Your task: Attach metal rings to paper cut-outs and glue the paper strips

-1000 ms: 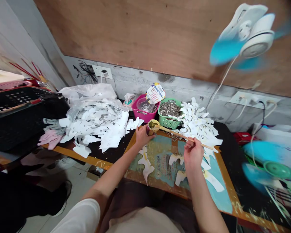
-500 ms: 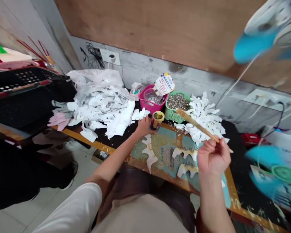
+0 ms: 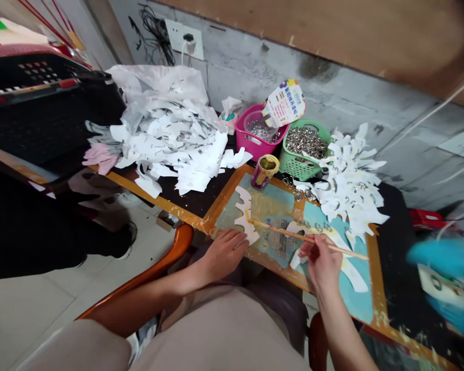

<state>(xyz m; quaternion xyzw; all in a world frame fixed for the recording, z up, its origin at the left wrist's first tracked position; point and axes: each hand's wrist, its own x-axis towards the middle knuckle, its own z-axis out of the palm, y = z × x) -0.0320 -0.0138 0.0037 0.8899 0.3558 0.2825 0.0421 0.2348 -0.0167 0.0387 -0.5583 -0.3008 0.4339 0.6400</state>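
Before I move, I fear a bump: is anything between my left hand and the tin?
Yes: a white strip lies between your left hand and the tin, with the tip of the stick at it.

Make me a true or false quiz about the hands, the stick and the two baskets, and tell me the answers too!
1. The right hand holds a wooden stick. True.
2. The left hand is gripping the little pot. False: it is by the near end of a white cutout.
3. The pink basket is right of the green basket in the picture. False: it is on the left.
4. The green basket has shiny metal pieces in it. True.
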